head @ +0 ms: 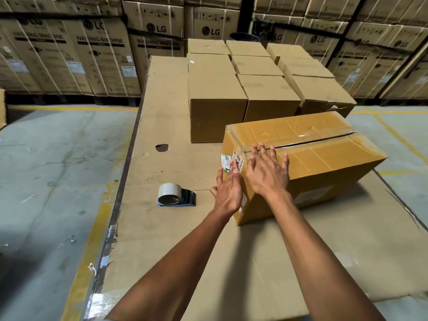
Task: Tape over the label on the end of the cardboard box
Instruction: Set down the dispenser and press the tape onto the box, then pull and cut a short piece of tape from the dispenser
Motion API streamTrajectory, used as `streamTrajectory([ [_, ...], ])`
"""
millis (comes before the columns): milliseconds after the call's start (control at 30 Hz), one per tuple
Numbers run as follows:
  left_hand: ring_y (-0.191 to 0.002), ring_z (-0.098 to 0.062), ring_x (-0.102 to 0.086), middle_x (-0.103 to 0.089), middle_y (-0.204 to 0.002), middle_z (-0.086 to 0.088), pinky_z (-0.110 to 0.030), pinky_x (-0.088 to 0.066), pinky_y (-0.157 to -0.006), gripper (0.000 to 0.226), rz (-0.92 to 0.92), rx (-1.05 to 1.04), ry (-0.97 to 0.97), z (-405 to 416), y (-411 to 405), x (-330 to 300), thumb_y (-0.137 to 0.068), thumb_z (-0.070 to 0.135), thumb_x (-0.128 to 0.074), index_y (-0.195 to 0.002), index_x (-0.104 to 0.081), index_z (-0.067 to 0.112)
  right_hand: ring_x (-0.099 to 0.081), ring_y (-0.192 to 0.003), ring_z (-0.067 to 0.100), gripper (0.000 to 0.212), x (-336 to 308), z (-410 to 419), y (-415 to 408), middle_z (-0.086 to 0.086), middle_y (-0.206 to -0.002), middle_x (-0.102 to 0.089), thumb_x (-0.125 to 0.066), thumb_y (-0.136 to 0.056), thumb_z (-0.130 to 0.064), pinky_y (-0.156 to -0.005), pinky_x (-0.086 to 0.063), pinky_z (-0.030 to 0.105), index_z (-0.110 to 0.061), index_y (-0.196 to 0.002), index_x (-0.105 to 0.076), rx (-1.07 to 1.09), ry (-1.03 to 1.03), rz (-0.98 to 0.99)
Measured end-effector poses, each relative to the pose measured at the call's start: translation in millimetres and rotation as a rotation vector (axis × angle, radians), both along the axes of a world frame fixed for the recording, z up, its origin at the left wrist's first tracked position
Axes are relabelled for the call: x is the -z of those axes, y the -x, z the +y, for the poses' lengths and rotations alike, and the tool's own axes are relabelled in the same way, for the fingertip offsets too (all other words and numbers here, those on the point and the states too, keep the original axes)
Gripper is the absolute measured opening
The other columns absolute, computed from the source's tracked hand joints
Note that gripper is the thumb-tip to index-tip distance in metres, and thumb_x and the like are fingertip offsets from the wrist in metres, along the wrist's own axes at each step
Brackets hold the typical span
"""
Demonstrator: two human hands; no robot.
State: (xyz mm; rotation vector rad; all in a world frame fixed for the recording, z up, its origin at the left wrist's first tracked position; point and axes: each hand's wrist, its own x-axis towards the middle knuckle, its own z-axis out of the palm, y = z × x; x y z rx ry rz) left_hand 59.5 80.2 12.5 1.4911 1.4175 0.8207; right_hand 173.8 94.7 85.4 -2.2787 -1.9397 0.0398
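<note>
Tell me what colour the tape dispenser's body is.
Blue, under a grey-tan tape roll; tape dispenser, head view.

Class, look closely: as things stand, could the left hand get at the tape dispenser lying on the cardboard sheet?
Probably yes: the left hand is empty, flat on the box end, and nothing lies between it and the tape dispenser.

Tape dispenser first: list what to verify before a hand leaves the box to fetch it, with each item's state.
1. Tape dispenser within view, lying on the cardboard sheet left of the box: ok.
2. Path to it free of other things: ok.
3. Left hand flat on the label: ok.
4. Right hand steadying the cardboard box over its top edge: ok.
5. Label lying fully flat: cannot tell, fingers cover part of it.
6. Free tape end ready: cannot tell.
</note>
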Motion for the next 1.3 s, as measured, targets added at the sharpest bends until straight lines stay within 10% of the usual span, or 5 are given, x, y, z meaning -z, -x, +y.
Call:
streamTrajectory([
  [500, -0.154, -0.022, -0.038, -0.051, -0.164, 0.0, -0.049, -0.021, -0.12, 0.055, 0.141, -0.231, -0.208, 13, 106, -1, -0.115, 0.048, -0.027, -0.165, -0.041, 0.028, -0.05, -0.147, 0.025, 0.052, 24, -17, 73, 0.008, -0.15, -0.06, -0.052, -0.1, -0.032, -0.128, -0.025, 0.053, -0.011, -0.148, -0.056, -0.284, -0.272, -0.111],
  [633, -0.148, -0.025, -0.043, -0.053, -0.161, -0.002, -0.049, -0.03, -0.111, 0.049, 0.296, -0.208, -0.244, 16, 138, 13, -0.114, 0.038, -0.041, -0.161, -0.043, 0.025, -0.058, -0.139, 0.028, 0.051, 47, -19, 93, 0.011, -0.14, -0.068, -0.054, -0.098, -0.026, -0.123, -0.037, 0.049, -0.011, -0.146, -0.057, -0.312, -0.15, -0.019],
  [800, -0.147, -0.025, -0.043, -0.05, -0.16, 0.001, -0.049, -0.032, -0.107, 0.05, 0.488, -0.155, -0.218, 18, 178, 35, -0.109, 0.033, -0.051, -0.159, -0.042, 0.031, -0.072, -0.099, 0.04, 0.041, 73, -19, 111, 0.017, -0.107, -0.076, -0.052, -0.099, -0.03, -0.079, -0.059, 0.045, -0.02, -0.137, -0.064, -0.182, 0.086, 0.152],
  [1300, -0.15, -0.025, -0.038, -0.048, -0.163, 0.003, -0.051, -0.033, -0.109, 0.042, 0.54, -0.058, -0.094, 55, 223, 106, -0.112, 0.048, -0.044, -0.15, -0.057, 0.035, -0.063, -0.12, 0.038, 0.034, 164, 39, 141, 0.016, -0.116, -0.077, -0.062, -0.1, -0.04, -0.095, -0.051, 0.034, -0.013, -0.108, -0.08, 0.167, 0.413, 0.62],
])
